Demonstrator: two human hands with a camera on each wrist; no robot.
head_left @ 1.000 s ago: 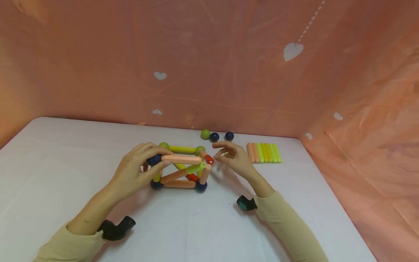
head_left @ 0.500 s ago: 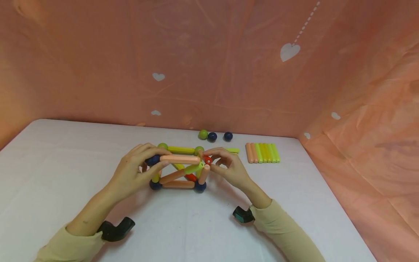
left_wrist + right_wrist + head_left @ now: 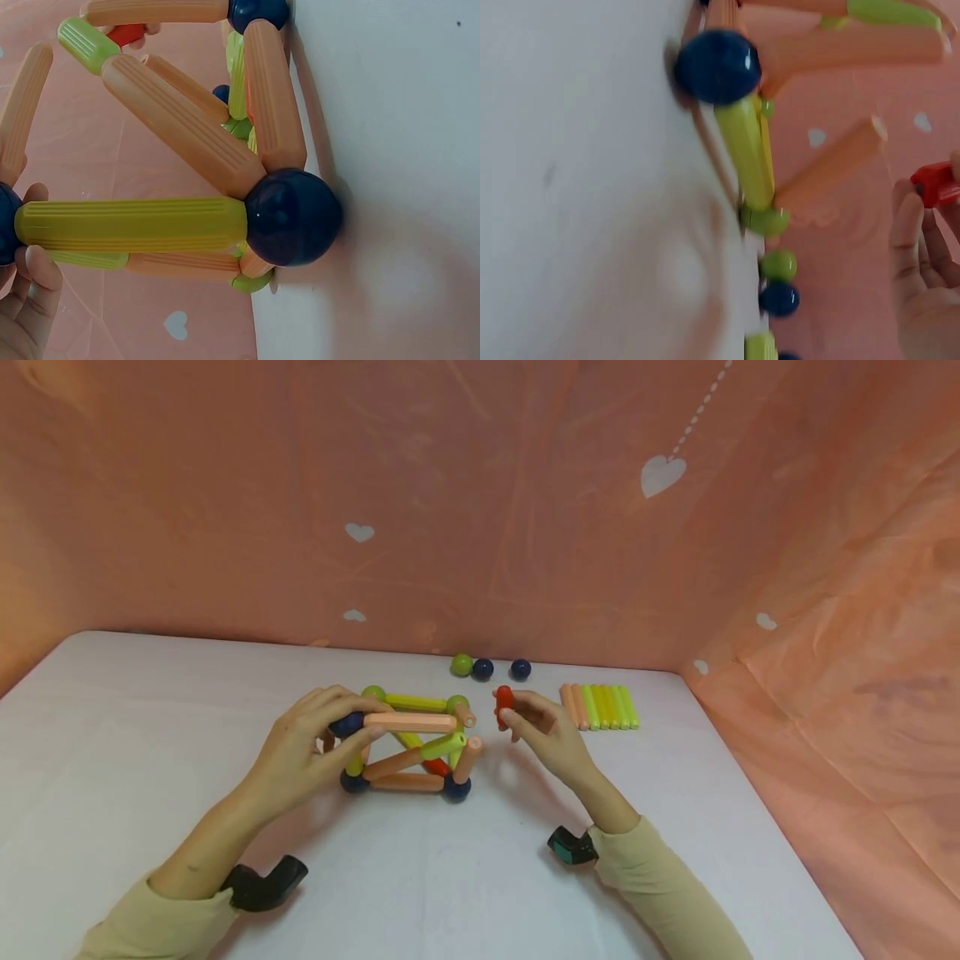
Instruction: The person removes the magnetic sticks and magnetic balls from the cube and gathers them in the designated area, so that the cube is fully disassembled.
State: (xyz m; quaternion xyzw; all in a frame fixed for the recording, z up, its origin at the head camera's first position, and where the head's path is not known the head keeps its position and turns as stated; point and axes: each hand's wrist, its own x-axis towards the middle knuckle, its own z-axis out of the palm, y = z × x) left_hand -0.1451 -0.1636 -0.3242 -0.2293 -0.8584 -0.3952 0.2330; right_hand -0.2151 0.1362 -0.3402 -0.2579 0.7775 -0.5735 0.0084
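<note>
On the table stands a frame of magnetic building sticks and balls. In the head view my left hand [image 3: 307, 747] pinches the dark blue ball [image 3: 347, 725] at its upper left corner. A peach stick [image 3: 408, 722] juts rightward from that ball. My right hand [image 3: 551, 735] holds a short red stick [image 3: 504, 706] upright between thumb and fingers, to the right of the frame and apart from it. Two peach sticks on that side lean up with bare ends, one from a blue ball [image 3: 457, 787], the other from a green ball [image 3: 457, 703]. A lime-tipped peach stick [image 3: 180, 124] slants up inside.
Behind the frame lie a loose green ball [image 3: 461, 665] and two loose blue balls [image 3: 521, 669]. A row of peach, lime and yellow sticks [image 3: 600, 707] lies at the right. An orange curtain [image 3: 480, 510] hangs behind the table [image 3: 480, 877].
My right hand has reached to the frame's upper right, taken hold of the red stick and drawn it away to the right and back. The left hand keeps its grip on the blue ball.
</note>
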